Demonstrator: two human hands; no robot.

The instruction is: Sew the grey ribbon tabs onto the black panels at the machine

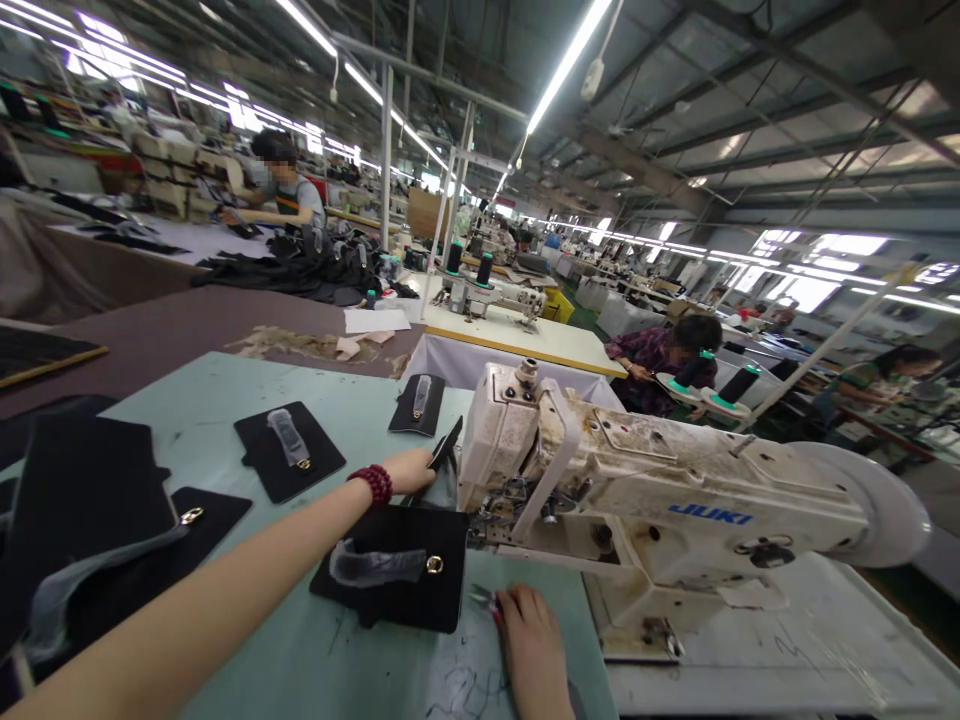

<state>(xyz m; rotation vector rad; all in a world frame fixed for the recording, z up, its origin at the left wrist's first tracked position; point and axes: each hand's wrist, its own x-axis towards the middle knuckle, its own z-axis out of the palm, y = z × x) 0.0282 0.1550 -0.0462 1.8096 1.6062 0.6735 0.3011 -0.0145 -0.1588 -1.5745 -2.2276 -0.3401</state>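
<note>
While L hand [411,468] pinches it, black strip [445,447]: thin, tapered, tilted.

Four black leather pieces [395,565], two hands [409,468], one sewing machine [660,500], three co-workers [289,190]

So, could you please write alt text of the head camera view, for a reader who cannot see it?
A person's left hand holds a black piece beside a worn white sewing machine, while the right hand rests on the pale green table near a black leather panel. Other workers sit at machines in the factory hall behind.
</note>
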